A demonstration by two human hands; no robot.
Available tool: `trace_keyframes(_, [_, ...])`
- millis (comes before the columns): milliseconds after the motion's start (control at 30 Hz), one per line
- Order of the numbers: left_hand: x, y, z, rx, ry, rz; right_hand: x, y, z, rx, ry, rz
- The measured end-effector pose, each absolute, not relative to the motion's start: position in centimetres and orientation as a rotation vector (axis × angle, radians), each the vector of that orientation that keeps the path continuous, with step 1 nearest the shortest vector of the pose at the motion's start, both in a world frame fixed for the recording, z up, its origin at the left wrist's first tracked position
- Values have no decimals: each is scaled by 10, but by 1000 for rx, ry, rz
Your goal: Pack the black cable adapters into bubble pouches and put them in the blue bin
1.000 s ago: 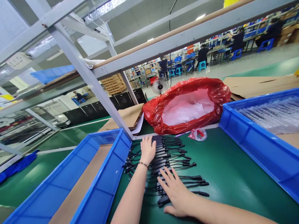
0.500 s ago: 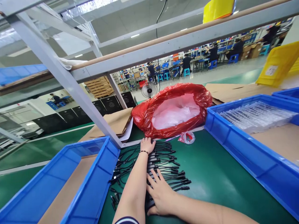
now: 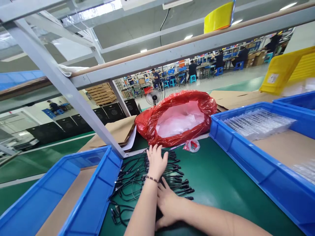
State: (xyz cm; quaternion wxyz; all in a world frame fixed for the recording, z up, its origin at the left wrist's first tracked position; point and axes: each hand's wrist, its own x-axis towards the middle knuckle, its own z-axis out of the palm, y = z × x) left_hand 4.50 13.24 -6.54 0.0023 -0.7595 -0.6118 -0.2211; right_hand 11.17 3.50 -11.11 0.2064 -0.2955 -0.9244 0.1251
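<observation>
A row of black cables (image 3: 176,178) lies side by side on the green tabletop, their connector ends pointing right and their loose leads spread left. My left hand (image 3: 157,160), with a beaded bracelet at its wrist, rests palm down over the far part of the row, fingers apart. Nearer to me, my right hand (image 3: 169,205) lies against the near part of the row with its thumb stretched out. Its fingertips are partly hidden behind my left forearm. Neither hand is seen gripping a cable.
Blue bins stand on both sides: the left bin (image 3: 98,183) has a cardboard liner, the right bin (image 3: 246,154) holds bagged items. A red plastic bag (image 3: 177,141) with white contents sits at the back, beside a small clear bag (image 3: 192,146). A metal post (image 3: 73,95) rises at left.
My left hand has drawn back slightly toward me along the row, its fingers more spread. My right hand has shifted closer to my left wrist. The view has turned a little.
</observation>
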Motion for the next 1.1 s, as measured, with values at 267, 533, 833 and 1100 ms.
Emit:
trace_keyframes(267, [97,33,-85,-2938,-1284,-1493,243,93,-124,-1699,-1948,21])
trace_keyframes(533, [114,15,-135,-3578,-953,-390,291,140,-139,-1933,-2049,-70])
trace_keyframes(833, [106,24,-129,-3794,-1172,-365,279,179,-131,-2128,-2159,-91])
trace_keyframes(1100, [110,28,-140,-3752,-1167,-306,287,171,-133,-2362,-2121,56])
